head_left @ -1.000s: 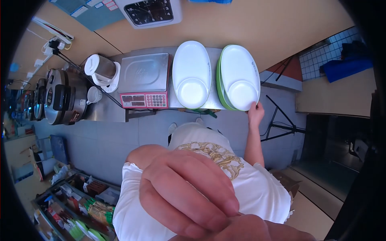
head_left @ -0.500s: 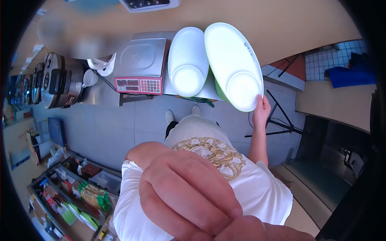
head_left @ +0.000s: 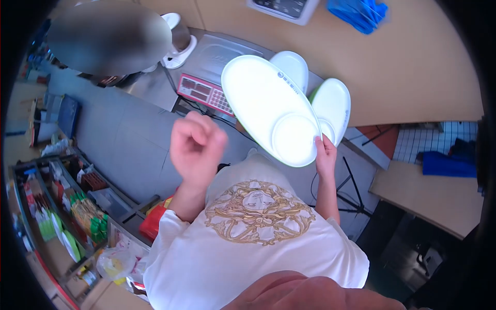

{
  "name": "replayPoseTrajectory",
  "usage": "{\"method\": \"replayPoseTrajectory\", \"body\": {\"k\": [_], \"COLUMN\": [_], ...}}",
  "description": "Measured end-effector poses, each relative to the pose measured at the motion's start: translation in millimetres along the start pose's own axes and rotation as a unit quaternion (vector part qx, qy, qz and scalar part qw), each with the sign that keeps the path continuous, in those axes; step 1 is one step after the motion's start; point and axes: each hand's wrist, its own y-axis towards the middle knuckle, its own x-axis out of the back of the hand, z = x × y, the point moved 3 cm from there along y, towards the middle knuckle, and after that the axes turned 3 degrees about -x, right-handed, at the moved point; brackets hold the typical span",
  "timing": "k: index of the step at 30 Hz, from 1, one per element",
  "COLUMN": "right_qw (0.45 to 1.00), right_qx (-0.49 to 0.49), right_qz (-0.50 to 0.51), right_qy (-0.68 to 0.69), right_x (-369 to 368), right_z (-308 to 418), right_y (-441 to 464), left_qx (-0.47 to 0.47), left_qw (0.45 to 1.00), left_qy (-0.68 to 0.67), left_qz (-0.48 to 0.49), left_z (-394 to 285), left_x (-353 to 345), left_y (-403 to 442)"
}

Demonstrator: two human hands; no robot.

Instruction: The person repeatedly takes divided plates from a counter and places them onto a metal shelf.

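Observation:
My right hand pinches the near rim of an oval white plate with a round dip at its lower end. The plate is tilted in the air and covers part of the pink-fronted digital scale. Behind it, two more white oval plates, one farther back and one to the right, are partly hidden; green shows along the right one's edge. My left hand is raised in front of my shirt, fingers curled in a loose fist. I see nothing in it.
A white appliance stands left of the scale. A blue plastic bag and a white-framed device lie on the far tabletop. Shelves of packages stand at lower left. A black tripod is on the floor at right.
My left hand has moved from close to the camera to beyond my shirt. The held plate has shifted left, now overlapping the scale and uncovering another plate behind it. The view has turned.

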Motion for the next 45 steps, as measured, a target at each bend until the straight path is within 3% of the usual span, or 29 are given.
{"method": "replayPoseTrajectory", "body": {"k": [2, 5, 8, 10, 17, 20, 23, 26, 29, 32, 38, 41, 45], "right_qw": [0.999, 0.995, 0.990, 0.982, 0.957, 0.938, 0.928, 0.905, 0.889, 0.865, 0.817, 0.785, 0.751], "right_qx": [0.002, 0.017, 0.027, 0.047, 0.043, 0.057, 0.044, 0.034, 0.027, 0.022, 0.003, 0.001, 0.022], "right_qz": [0.039, 0.094, 0.141, 0.178, 0.286, 0.341, 0.370, 0.423, 0.457, 0.500, 0.575, 0.617, 0.656], "right_qy": [-0.004, 0.002, -0.008, -0.033, -0.023, -0.014, -0.010, -0.020, -0.015, -0.026, -0.041, -0.049, -0.073], "right_x": [-24, -69, -116, -148, -267, -318, -374, -420, -464, -502, -587, -635, -703], "right_z": [7, 15, 21, 23, 19, 10, 22, 21, 22, 23, 19, 21, 20], "right_y": [-4, -10, -19, -26, -68, -86, -119, -133, -147, -154, -157, -159, -146], "left_qx": [0.091, 0.212, 0.253, 0.264, 0.218, 0.229, 0.169, 0.220, 0.226, 0.223, 0.248, 0.229, 0.200], "left_qw": [0.984, 0.944, 0.931, 0.921, 0.883, 0.870, 0.870, 0.871, 0.844, 0.849, 0.773, 0.714, 0.676], "left_qy": [0.066, 0.100, 0.083, 0.142, 0.324, 0.331, 0.339, 0.322, 0.333, 0.236, 0.258, 0.279, 0.325], "left_qz": [-0.139, -0.233, -0.249, -0.251, -0.258, -0.284, -0.315, -0.300, -0.354, -0.417, -0.524, -0.600, -0.630], "left_z": [38, 61, 70, 66, 15, -18, -42, -62, -75, -82, -95, -84, -77], "left_x": [69, 142, 203, 234, 332, 371, 411, 446, 474, 486, 490, 507, 538], "left_y": [-20, -50, -87, -105, -134, -140, -159, -186, -216, -234, -239, -242, -224]}}
